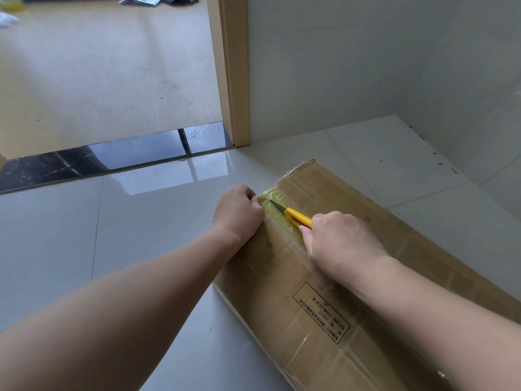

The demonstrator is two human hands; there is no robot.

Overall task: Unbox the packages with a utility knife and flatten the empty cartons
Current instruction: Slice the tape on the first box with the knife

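A long brown cardboard carton (324, 277) lies flat on the pale tiled floor, sealed with clear tape and a strip of yellow-green tape (277, 207) along its middle seam. My right hand (338, 241) grips a yellow utility knife (296, 215), whose blade lies in the green tape near the carton's far end. My left hand (239, 213) is closed at the carton's left edge, fingers pressed against the tape's end beside the blade tip. A printed black label (321, 314) shows on the carton top.
A wooden door frame (235, 71) stands beyond the carton, with a dark glossy threshold (112, 159) and a beige floor past it. White walls (366, 60) form a corner at the right. Papers and small items (143, 0) lie at the far top.
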